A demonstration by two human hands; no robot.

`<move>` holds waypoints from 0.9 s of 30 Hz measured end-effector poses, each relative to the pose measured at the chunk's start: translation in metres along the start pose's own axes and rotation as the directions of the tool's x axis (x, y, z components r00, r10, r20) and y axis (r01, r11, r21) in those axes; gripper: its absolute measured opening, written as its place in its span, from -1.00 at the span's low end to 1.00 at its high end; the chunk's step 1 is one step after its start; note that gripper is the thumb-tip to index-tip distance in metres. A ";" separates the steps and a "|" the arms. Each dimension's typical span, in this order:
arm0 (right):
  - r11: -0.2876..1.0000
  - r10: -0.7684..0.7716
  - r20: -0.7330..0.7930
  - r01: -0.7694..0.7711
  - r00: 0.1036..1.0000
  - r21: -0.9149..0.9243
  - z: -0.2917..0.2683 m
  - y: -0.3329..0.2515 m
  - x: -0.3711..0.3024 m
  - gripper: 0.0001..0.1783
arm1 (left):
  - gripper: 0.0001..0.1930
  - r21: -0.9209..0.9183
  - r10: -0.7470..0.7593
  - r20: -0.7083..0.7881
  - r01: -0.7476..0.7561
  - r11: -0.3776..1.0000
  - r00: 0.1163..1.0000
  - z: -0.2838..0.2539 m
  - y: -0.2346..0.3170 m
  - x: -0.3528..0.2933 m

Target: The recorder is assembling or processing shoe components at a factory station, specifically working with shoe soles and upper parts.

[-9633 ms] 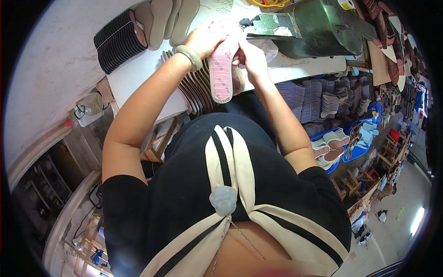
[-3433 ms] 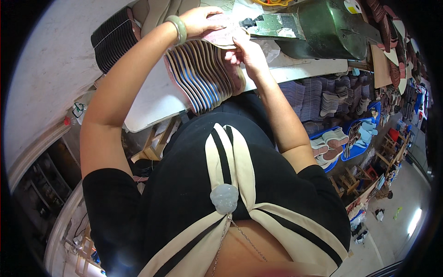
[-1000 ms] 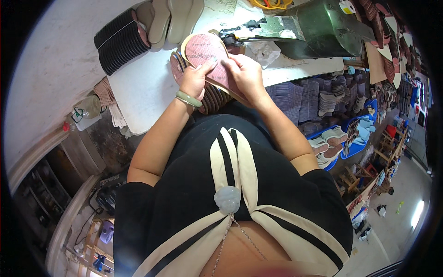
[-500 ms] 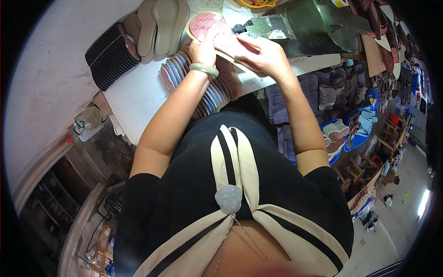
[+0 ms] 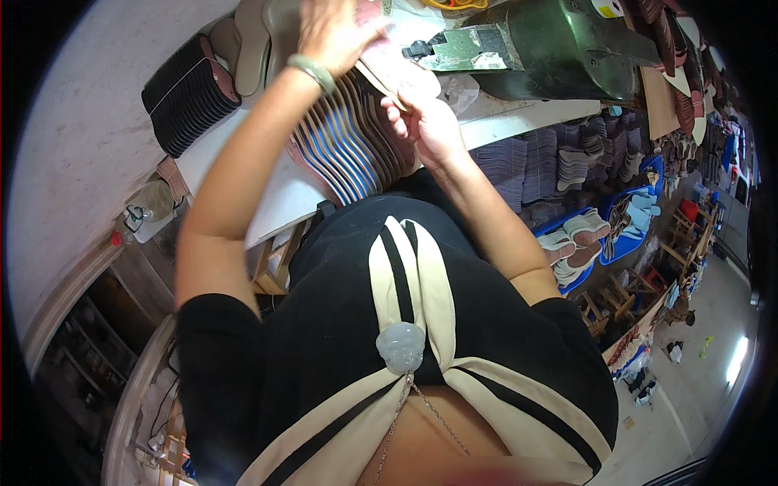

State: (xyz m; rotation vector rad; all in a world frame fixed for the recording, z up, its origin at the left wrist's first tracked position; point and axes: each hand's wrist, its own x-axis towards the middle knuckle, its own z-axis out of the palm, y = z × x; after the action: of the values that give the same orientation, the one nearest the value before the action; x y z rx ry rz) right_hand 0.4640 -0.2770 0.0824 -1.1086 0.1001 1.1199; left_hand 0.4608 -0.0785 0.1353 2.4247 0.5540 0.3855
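Note:
A pinkish shoe sole [image 5: 399, 71], washed out by bright light, lies at a slant over the table's far side. My right hand [image 5: 429, 128] grips its near end, with the fingers curled at the edge. My left hand [image 5: 334, 39], wearing a pale green bangle [image 5: 312, 73], is spread at the sole's far end with the thumb apart; motion blurs it, and it partly covers the sole. Just below my hands stands a row of soles [image 5: 344, 142] on edge, some with blue layers, between the table and my body.
A green machine [image 5: 559, 49] stands at the far right of the white table [image 5: 212, 166]. At left are a tied stack of black soles [image 5: 185, 97] and large beige soles [image 5: 253, 44]. Purple-grey stacks [image 5: 510, 174] and a blue basket [image 5: 577, 279] of soles lie to the right.
My left hand has moved up and left, its fingers now spread. My right hand has come lower and left, to the sole's near end. The row of soles shows more fully.

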 end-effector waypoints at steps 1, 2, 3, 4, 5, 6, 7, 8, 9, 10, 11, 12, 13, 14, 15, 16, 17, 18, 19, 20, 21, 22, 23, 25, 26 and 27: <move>1.000 -0.024 0.029 0.023 0.999 0.010 0.004 0.003 0.006 -0.76 | -0.36 0.008 -0.006 0.382 0.003 1.000 0.924 -0.048 0.037 0.000; 0.999 -0.048 0.056 0.046 0.997 0.022 0.009 0.005 0.010 -0.76 | -0.42 0.241 0.646 0.174 -0.668 0.704 0.743 -0.005 -0.017 -0.001; 0.998 -0.064 0.036 0.064 0.997 0.014 0.017 0.006 0.013 -0.76 | -0.48 0.080 0.708 0.251 -0.743 0.665 0.660 -0.008 -0.028 0.006; 0.998 -0.060 0.041 0.059 0.997 0.011 0.019 0.004 0.015 -0.76 | -0.53 -0.094 0.772 0.308 -0.790 0.606 0.556 -0.016 -0.024 0.008; 0.999 -0.043 0.049 0.043 0.998 -0.002 0.020 0.002 0.018 -0.75 | -0.60 0.066 0.474 0.671 -0.683 0.727 0.569 -0.019 -0.013 0.023; 1.000 -0.029 0.053 0.029 0.998 -0.011 0.021 0.000 0.019 -0.74 | -0.60 0.134 0.326 0.792 -0.669 0.731 0.516 -0.036 0.012 0.030; 0.998 -0.054 0.049 0.056 0.997 -0.023 0.023 -0.002 0.020 -0.71 | -0.62 0.072 0.348 0.762 -0.605 0.793 0.547 -0.032 0.006 0.029; 0.998 -0.052 0.049 0.053 0.997 -0.023 0.022 -0.001 0.021 -0.71 | -0.63 0.005 0.363 0.730 -0.536 0.844 0.580 -0.028 -0.002 0.027; 0.996 -0.065 0.032 0.066 0.997 -0.055 0.021 -0.002 0.022 -0.69 | -0.63 0.008 0.360 0.730 -0.535 0.845 0.580 -0.027 -0.006 0.023; 0.993 -0.078 0.015 0.079 0.997 -0.086 0.020 -0.002 0.022 -0.68 | -0.66 -0.014 0.410 0.658 -0.535 0.845 0.632 -0.026 -0.010 0.019; 0.992 -0.059 0.000 0.059 0.998 -0.108 0.019 -0.005 0.021 -0.66 | -0.68 -0.035 0.454 0.578 -0.536 0.843 0.677 -0.024 -0.014 0.014; 0.980 -0.069 0.009 0.070 0.998 -0.187 0.016 -0.008 0.022 -0.67 | -0.68 -0.034 0.451 0.581 -0.534 0.845 0.677 -0.019 -0.020 0.010; 0.966 -0.084 0.037 0.090 0.996 -0.242 0.013 -0.011 0.022 -0.67 | -0.69 -0.005 0.346 0.633 -0.443 0.896 0.692 -0.012 -0.028 0.008; 0.949 -0.097 0.065 0.112 0.993 -0.295 0.009 -0.014 0.022 -0.67 | -0.65 0.031 0.236 0.680 -0.348 0.937 0.694 -0.005 -0.035 0.004; 0.938 -0.108 0.067 0.124 0.992 -0.324 0.005 -0.017 0.023 -0.68 | -0.63 0.125 0.191 0.643 -0.348 0.929 0.742 -0.002 -0.032 -0.002; 0.920 -0.103 0.105 0.135 0.989 -0.368 -0.001 -0.022 0.022 -0.69 | -0.63 0.123 0.193 0.646 -0.350 0.928 0.738 -0.001 -0.029 -0.006; 0.895 -0.093 0.099 0.127 0.991 -0.428 -0.005 -0.027 0.021 -0.70 | -0.62 0.140 0.134 0.635 -0.284 0.949 0.761 0.001 -0.027 -0.012; 0.866 -0.081 0.098 0.119 0.992 -0.486 -0.005 -0.034 0.019 -0.71 | -0.60 0.159 0.069 0.620 -0.212 0.964 0.782 -0.002 -0.024 -0.017; 0.851 -0.068 0.109 0.115 0.992 -0.512 -0.002 -0.040 0.017 -0.73 | -0.60 0.134 0.106 0.567 -0.218 0.967 0.817 0.002 -0.029 -0.022; 0.834 -0.096 0.164 0.169 0.982 -0.525 -0.009 -0.039 0.020 -0.73 | -0.60 0.136 0.104 0.568 -0.218 0.966 0.816 0.004 -0.029 -0.025; 0.818 -0.087 0.137 0.149 0.987 -0.556 -0.010 -0.042 0.018 -0.73 | -0.59 0.127 0.078 0.550 -0.175 0.976 0.832 0.004 -0.026 -0.029; 0.800 -0.079 0.109 0.129 0.991 -0.587 -0.010 -0.046 0.015 -0.72 | -0.58 0.116 0.050 0.532 -0.132 0.984 0.845 0.003 -0.024 -0.033; 0.800 -0.080 0.109 0.129 0.991 -0.585 -0.014 -0.046 0.013 -0.72 | -0.56 0.087 0.062 0.535 -0.128 0.988 0.843 0.002 -0.021 -0.034; 0.807 -0.065 0.102 0.112 0.993 -0.580 -0.023 -0.041 0.012 -0.72 | -0.59 0.051 0.054 0.499 -0.091 0.995 0.865 0.007 -0.023 -0.039; 0.807 -0.064 0.104 0.113 0.992 -0.579 -0.024 -0.035 0.009 -0.72 | -0.61 0.012 0.045 0.464 -0.057 0.998 0.885 0.009 -0.023 -0.042; 0.842 -0.077 0.107 0.122 0.991 -0.525 -0.026 -0.027 0.004 -0.70 | -0.61 0.011 0.047 0.466 -0.059 0.998 0.884 0.012 -0.022 -0.046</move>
State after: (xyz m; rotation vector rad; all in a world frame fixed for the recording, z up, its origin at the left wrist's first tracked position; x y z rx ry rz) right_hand 0.4974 -0.2930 0.0845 -1.5386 -0.3536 1.1260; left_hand 0.4188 -0.0906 0.1061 2.4398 0.2778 -0.1890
